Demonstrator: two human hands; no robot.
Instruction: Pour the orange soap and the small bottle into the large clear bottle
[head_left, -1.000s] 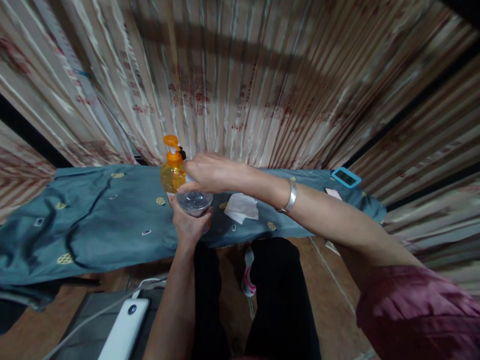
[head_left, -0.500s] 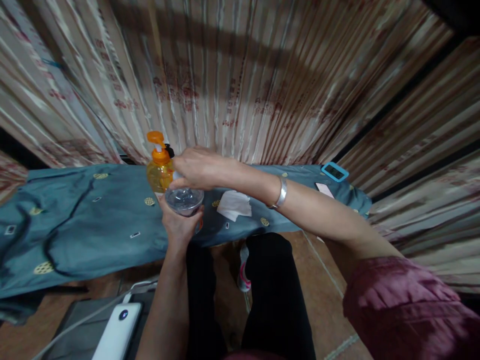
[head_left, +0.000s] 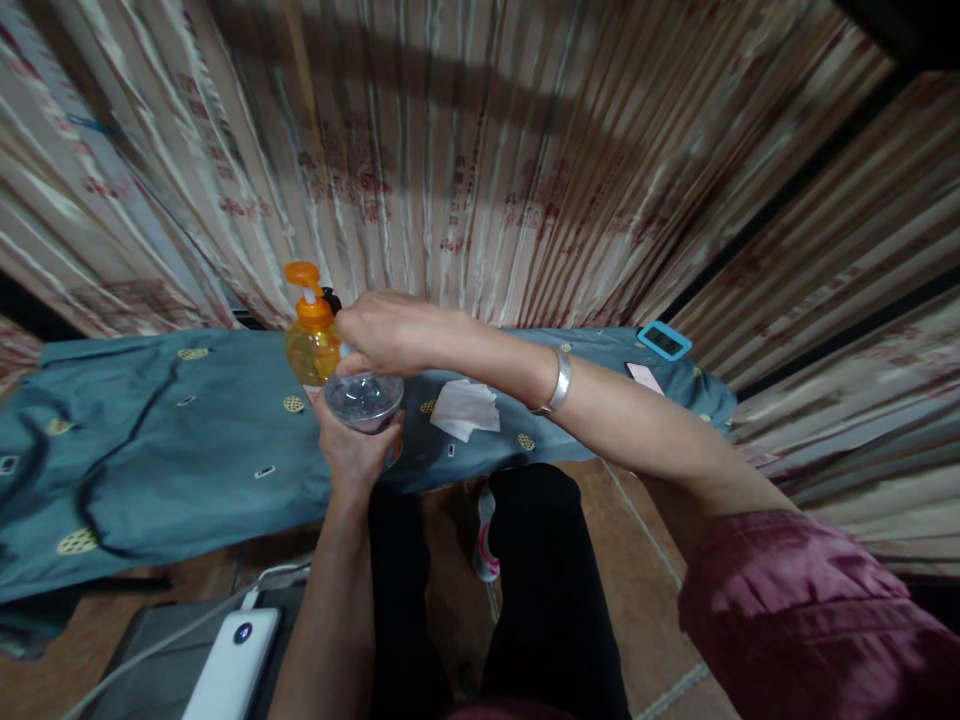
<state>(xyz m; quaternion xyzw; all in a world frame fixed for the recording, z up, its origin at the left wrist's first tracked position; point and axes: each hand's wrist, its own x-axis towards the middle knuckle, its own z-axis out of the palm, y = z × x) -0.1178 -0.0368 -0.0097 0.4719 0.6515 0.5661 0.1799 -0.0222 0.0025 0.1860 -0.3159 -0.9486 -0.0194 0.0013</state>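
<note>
My left hand (head_left: 352, 447) is wrapped round a clear plastic cup (head_left: 365, 402) with a rounded, see-through top. Over the cup's far rim, my right hand (head_left: 386, 328) is closed with its fingers pointing down. A small whitish bit shows at its fingertips, too little to name. Close beside both hands on the left stands a pump bottle (head_left: 311, 350) of yellow liquid with an orange pump head. Behind that bottle a small black object (head_left: 331, 298) is partly hidden. To the right of the cup, a crumpled white tissue (head_left: 465, 410) lies on the cloth.
A blue-green patterned cloth (head_left: 225, 430) covers the narrow table. At its right end are a blue-framed digital timer (head_left: 664, 341) and a phone (head_left: 645, 378). Pleated curtains (head_left: 480, 150) hang behind. Lower left, a white power bank (head_left: 234, 665) with a cable rests on a grey surface.
The view has shifted slightly, so everything sits a little further left. Both hands keep nearly the same pose at the cup.
</note>
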